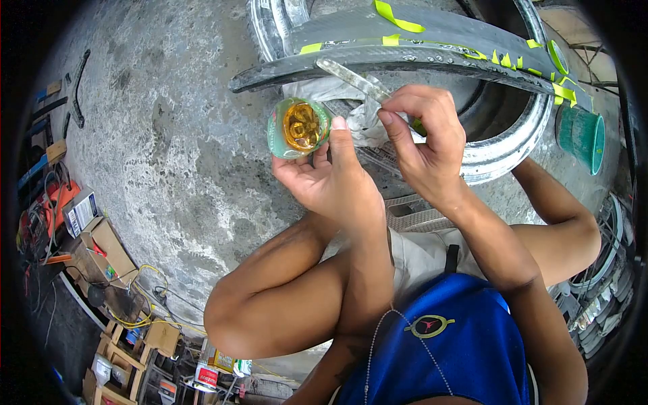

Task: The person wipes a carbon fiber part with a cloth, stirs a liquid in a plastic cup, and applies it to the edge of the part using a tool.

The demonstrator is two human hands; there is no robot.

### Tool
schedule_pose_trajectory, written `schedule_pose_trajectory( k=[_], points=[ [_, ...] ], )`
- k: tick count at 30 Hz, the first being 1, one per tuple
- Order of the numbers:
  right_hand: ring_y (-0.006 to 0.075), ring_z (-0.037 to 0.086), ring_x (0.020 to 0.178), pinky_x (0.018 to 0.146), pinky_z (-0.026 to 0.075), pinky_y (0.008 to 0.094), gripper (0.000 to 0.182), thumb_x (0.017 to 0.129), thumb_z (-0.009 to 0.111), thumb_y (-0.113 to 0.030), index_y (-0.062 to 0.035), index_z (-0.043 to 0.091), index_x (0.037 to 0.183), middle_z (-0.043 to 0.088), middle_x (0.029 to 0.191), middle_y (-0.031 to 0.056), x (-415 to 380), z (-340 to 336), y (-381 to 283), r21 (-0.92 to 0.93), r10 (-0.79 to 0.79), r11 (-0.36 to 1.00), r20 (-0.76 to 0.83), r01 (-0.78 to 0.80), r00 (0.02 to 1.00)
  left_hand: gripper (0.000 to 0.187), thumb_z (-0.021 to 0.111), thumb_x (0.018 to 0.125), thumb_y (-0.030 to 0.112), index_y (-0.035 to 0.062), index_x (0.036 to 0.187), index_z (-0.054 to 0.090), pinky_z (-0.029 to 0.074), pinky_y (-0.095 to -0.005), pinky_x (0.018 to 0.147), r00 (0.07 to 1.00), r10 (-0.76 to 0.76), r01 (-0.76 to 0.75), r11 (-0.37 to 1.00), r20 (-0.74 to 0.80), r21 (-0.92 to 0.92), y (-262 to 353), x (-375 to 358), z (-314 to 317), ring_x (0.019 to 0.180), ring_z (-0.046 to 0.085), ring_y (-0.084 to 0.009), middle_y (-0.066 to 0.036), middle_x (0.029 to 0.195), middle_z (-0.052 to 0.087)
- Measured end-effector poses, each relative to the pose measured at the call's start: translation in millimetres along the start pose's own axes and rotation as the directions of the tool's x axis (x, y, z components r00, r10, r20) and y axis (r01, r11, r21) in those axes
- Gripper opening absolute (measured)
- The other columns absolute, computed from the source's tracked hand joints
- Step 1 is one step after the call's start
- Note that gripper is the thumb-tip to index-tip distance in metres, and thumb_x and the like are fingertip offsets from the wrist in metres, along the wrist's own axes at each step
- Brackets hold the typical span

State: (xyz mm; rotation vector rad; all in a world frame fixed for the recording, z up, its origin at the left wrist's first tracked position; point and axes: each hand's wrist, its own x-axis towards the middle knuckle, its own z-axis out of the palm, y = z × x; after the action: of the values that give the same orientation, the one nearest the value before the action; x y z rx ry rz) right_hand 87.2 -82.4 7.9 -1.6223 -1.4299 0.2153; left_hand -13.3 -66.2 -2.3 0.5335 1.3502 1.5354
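My left hand (334, 172) is closed around a small round greenish cup (278, 137), seen from above, with shiny amber material (303, 127) in its middle. My thumb presses on the cup's right side. Pinched between the thumb and fingers of my right hand (432, 138) is a flat, pale, smeared stick (347, 74), which slants up to the left, apart from the cup. Just beyond both hands lies a crumpled white cloth (364, 125). Behind the stick runs a long dark curved panel (405, 57) with yellow-green tape pieces (398, 17) on it.
A pale ring-shaped support (503, 158) stands under the panel. At the right is a green bucket (582, 140). A tape roll (557, 57) hangs at the panel's end. Along the left lie an open cardboard box (111, 250), yellow cords (138, 320) and tins (206, 376) on the concrete floor.
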Motion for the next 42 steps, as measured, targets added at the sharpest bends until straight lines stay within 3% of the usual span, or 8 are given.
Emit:
schedule_pose_trajectory(
  k=[14, 18, 21, 24, 26, 29, 32, 42],
  points=[
    [0.0284, 0.067, 0.093, 0.083, 0.052, 0.0382, 0.022, 0.080, 0.080, 0.004, -0.0051, 0.073, 0.099, 0.072, 0.099, 0.0095, 4, -2, -4, 0.010, 0.003, 1.000, 0.023, -0.003, 1.000, 0.054, 0.078, 0.089, -0.008, -0.0025, 0.135, 0.049, 0.055, -0.0346, 0.101, 0.999, 0.031, -0.031, 0.999, -0.008, 0.043, -3, -1, 0, 0.119, 0.063, -0.0222, -0.018, 0.130, 0.062],
    [0.0281, 0.068, 0.094, 0.084, 0.053, 0.0374, 0.020, 0.082, 0.080, 0.003, -0.0040, 0.073, 0.099, 0.074, 0.099, 0.0099, 14, -13, -15, 0.060, -0.002, 0.998, 0.020, 0.001, 1.000, 0.066, 0.077, 0.090, -0.007, -0.0014, 0.144, 0.038, 0.053, -0.0359, 0.102, 0.999, 0.018, -0.020, 0.997, 0.027, 0.069, -3, 5, -6, 0.123, 0.060, -0.0236, -0.018, 0.135, 0.056],
    [0.0292, 0.067, 0.091, 0.081, 0.053, 0.0380, 0.026, 0.080, 0.079, 0.005, -0.0041, 0.074, 0.104, 0.073, 0.100, 0.0097, 34, -35, -31, 0.082, -0.083, 0.995, 0.242, 0.065, 0.967, 0.078, 0.074, 0.090, -0.009, -0.0021, 0.153, 0.028, 0.050, -0.0384, 0.108, 1.000, -0.026, 0.026, 0.995, -0.007, 0.093, 9, 5, -1, 0.127, 0.057, -0.0266, -0.020, 0.143, 0.050],
    [0.0259, 0.064, 0.091, 0.081, 0.051, 0.0365, 0.026, 0.082, 0.081, 0.002, -0.0042, 0.074, 0.106, 0.071, 0.100, 0.0079, 56, -54, -43, -0.051, -0.183, 0.971, 0.470, 0.233, 0.864, 0.078, 0.073, 0.088, -0.014, -0.0026, 0.152, 0.031, 0.050, -0.0381, 0.109, 0.999, 0.029, -0.024, 0.991, -0.030, 0.129, 11, 10, -5, 0.129, 0.056, -0.0285, -0.021, 0.146, 0.044],
    [0.0259, 0.063, 0.091, 0.079, 0.051, 0.0373, 0.029, 0.079, 0.080, 0.001, -0.0065, 0.075, 0.106, 0.070, 0.100, 0.0062, 65, -55, -50, -0.120, -0.212, 0.942, 0.513, 0.314, 0.832, 0.071, 0.076, 0.082, -0.014, 0.0013, 0.145, 0.045, 0.055, -0.0379, 0.098, 0.909, 0.414, -0.402, 0.841, 0.046, 0.362, -3, 17, -10, 0.123, 0.060, -0.0264, -0.016, 0.137, 0.051],
    [0.0255, 0.061, 0.091, 0.080, 0.049, 0.0386, 0.034, 0.074, 0.077, 0.000, -0.0103, 0.076, 0.106, 0.069, 0.101, 0.0025, 72, -50, -60, -0.213, -0.229, 0.887, 0.566, 0.409, 0.792, 0.074, 0.077, 0.079, -0.013, 0.0048, 0.145, 0.049, 0.050, -0.0414, 0.103, 0.851, 0.518, -0.495, 0.736, 0.086, 0.462, 1, 17, -9, 0.130, 0.056, -0.0279, -0.013, 0.143, 0.047],
    [0.0248, 0.060, 0.092, 0.081, 0.048, 0.0382, 0.033, 0.075, 0.077, -0.001, -0.0109, 0.076, 0.106, 0.069, 0.101, 0.0024, 76, -47, -65, -0.242, -0.243, 0.848, 0.613, 0.472, 0.752, 0.068, 0.078, 0.085, -0.008, -0.0013, 0.145, 0.047, 0.050, -0.0395, 0.109, 0.805, 0.561, -0.569, 0.636, 0.194, 0.522, 2, 20, -16, 0.132, 0.053, -0.0295, -0.020, 0.151, 0.036],
    [0.0290, 0.068, 0.083, 0.072, 0.055, 0.0378, 0.031, 0.073, 0.077, 0.006, -0.0053, 0.077, 0.101, 0.068, 0.093, 0.0086, 78, -50, -67, -0.178, -0.231, 0.911, 0.528, 0.372, 0.817, 0.064, 0.082, 0.087, 0.001, 0.0015, 0.143, 0.051, 0.043, -0.0454, 0.112, 0.772, 0.595, -0.601, 0.569, 0.223, 0.561, 5, 22, -18, 0.136, 0.048, -0.0359, -0.021, 0.150, 0.040]
  ],
)
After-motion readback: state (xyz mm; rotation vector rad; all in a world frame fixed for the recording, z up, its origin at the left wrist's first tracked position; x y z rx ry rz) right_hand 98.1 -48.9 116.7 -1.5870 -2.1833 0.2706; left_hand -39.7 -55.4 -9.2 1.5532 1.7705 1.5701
